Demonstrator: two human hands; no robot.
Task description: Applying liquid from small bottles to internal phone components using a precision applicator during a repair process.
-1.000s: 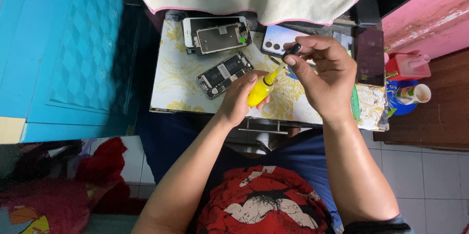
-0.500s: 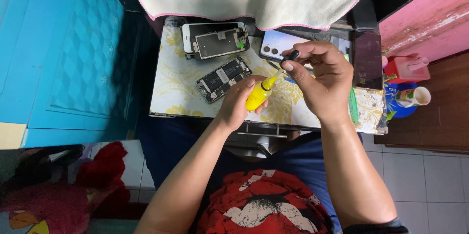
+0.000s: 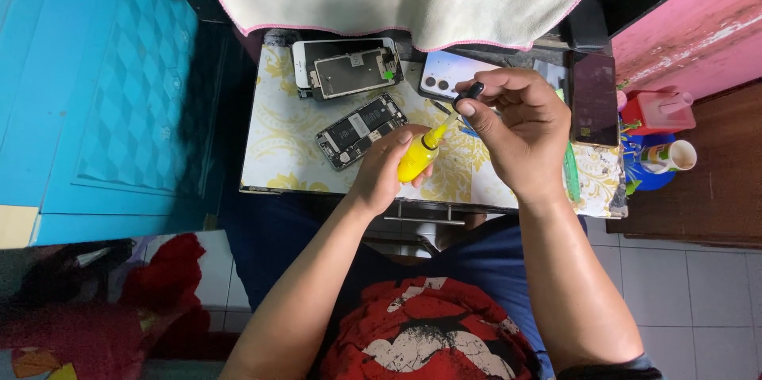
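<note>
Gripping the yellow glue bottle by its soft belly just above the counter, the left hand is closed around it, while the right hand pinches the small black cap off its nozzle. Light and squeezable, the bottle likely wants a gentle hold low on the body; the tiny cap looks easy to drop.

The person wears a red shirt with a white and black picture on the front. Dark blue shorts cover the lap. Both arms are bare. At 5 o'clock, a dark band sits on the right arm.
</note>
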